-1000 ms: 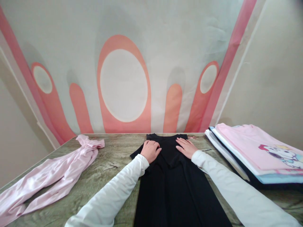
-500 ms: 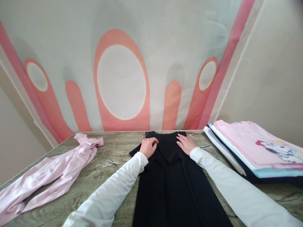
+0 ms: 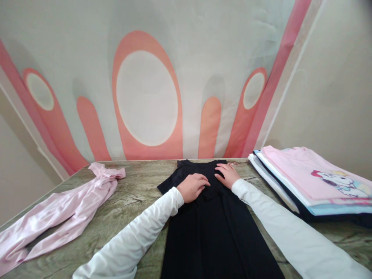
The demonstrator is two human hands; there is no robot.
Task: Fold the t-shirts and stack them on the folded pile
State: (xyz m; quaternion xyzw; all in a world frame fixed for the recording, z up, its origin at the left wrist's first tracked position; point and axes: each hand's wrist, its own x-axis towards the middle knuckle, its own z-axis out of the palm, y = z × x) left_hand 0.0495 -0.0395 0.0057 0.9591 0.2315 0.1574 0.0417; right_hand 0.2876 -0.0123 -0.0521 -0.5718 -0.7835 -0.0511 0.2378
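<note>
A black garment (image 3: pixel 212 224) lies flat along the middle of the wooden table (image 3: pixel 136 193), its top end toward the wall. My left hand (image 3: pixel 193 186) rests palm down on its upper part, fingers stretched out toward the right. Just beside it, my right hand (image 3: pixel 227 174) lies flat on the cloth near the top edge, fingers spread. Neither hand holds anything. Both arms are in white sleeves.
A crumpled pale pink garment (image 3: pixel 58 209) sprawls over the table's left side. At the right sits a stack of folded clothes (image 3: pixel 308 182), the top one pink with a cartoon print. A wall with pink and white shapes rises right behind the table.
My left hand has slid rightward and a little toward me across the black garment, its fingers flattening out. The right hand has barely shifted.
</note>
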